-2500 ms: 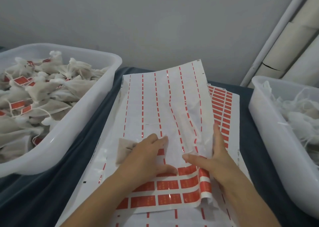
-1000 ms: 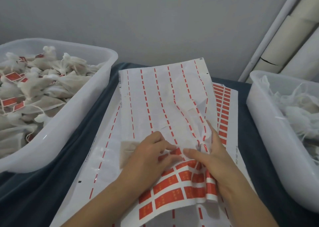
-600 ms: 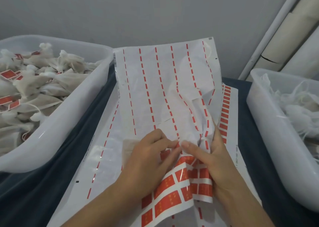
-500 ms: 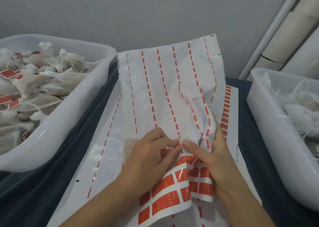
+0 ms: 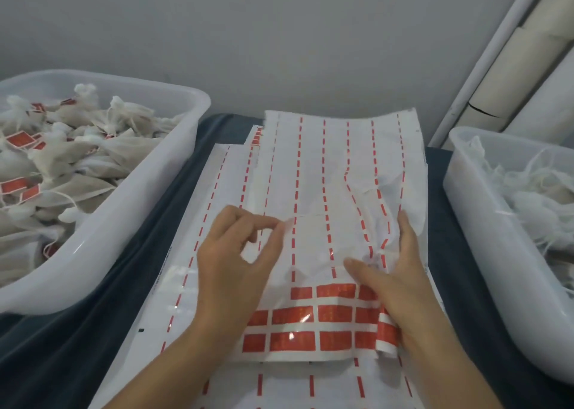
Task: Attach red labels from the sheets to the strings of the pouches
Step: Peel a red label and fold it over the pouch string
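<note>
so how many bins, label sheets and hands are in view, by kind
bins: 2, left bin, right bin
label sheets: at least 2, top sheet, bottom sheet
hands: 2, left hand, right hand
total: 6

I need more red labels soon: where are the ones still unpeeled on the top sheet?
In the head view, the unpeeled red labels sit at the near end of the top sheet, between the left hand and right hand.
</note>
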`<state>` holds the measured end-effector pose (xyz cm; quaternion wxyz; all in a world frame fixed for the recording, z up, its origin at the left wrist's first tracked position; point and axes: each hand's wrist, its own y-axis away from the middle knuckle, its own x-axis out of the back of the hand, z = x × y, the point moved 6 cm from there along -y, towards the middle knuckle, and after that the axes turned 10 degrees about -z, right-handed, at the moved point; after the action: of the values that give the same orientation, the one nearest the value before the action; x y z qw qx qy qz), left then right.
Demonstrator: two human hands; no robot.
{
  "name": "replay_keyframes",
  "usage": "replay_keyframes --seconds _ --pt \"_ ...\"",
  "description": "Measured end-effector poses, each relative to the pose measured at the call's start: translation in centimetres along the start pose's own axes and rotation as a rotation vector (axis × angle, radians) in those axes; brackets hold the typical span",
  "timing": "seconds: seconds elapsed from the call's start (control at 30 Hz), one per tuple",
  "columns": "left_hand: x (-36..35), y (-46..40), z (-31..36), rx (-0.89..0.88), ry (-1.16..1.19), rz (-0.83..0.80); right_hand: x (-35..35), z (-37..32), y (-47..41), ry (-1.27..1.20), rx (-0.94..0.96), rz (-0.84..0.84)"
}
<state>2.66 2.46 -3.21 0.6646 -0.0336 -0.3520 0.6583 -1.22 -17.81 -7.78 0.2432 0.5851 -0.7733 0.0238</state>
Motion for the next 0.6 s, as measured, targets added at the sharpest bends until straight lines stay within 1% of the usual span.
replay_keyframes --seconds 0.07,0.17,0.2,0.23,0.27,0.3,0.33,0.37,0.4,0.43,0.47,0.5,0.53,0.6 --pt "0.8 0.0 0.8 -0.136 -0.038 0.084 0.6 0.2 -0.2 0.19 -0.044 0.005" --pt "0.6 0.8 2.5 -0.36 -0.137 0.101 1.7 -0.2 -0.1 0.55 -0.061 0.118" --pt "0.4 1.1 2.9 -0.414 -0.157 0.088 2.1 -0.7 0.1 0.67 -0.023 0.181" --pt "0.1 1.4 3.2 -0.461 -0.167 0.071 2.3 -1.5 0.5 0.74 0.051 0.246" --pt "-0.2 1.7 3.3 -0.505 -0.173 0.055 2.3 -2.5 1.1 0.718 0.176 0.312" --pt "-0.4 2.0 3.3 -0.539 -0.175 0.034 2.4 -3.3 1.7 0.601 0.307 0.345" --pt "-0.7 2.3 3.4 -0.562 -0.181 0.008 2.5 -3.5 2.0 0.409 0.384 0.315" --pt "-0.9 2.5 3.4 -0.58 -0.197 -0.021 2.2 -3.5 1.9 0.204 0.366 0.194" --pt "-1.1 2.8 3.4 -0.598 -0.219 -0.046 1.2 -3.4 1.8 0.046 0.287 -0.008" --pt "-1.3 2.9 3.5 -0.619 -0.238 -0.063 -0.2 -3.1 1.9 -0.052 0.173 -0.228" --pt "-1.4 3.0 3.7 -0.639 -0.246 -0.074 -1.2 -2.9 2.2 -0.109 0.081 -0.394" --pt "-1.5 3.1 3.9 -0.657 -0.246 -0.081 -1.9 -2.7 2.5 -0.143 0.029 -0.489" --pt "-1.6 3.1 4.0 -0.67 -0.243 -0.088 -2.1 -2.5 2.6 -0.158 0.017 -0.536" --pt "-1.9 3.2 4.1 -0.679 -0.246 -0.111 -2.2 -2.0 2.4 -0.162 0.015 -0.529"
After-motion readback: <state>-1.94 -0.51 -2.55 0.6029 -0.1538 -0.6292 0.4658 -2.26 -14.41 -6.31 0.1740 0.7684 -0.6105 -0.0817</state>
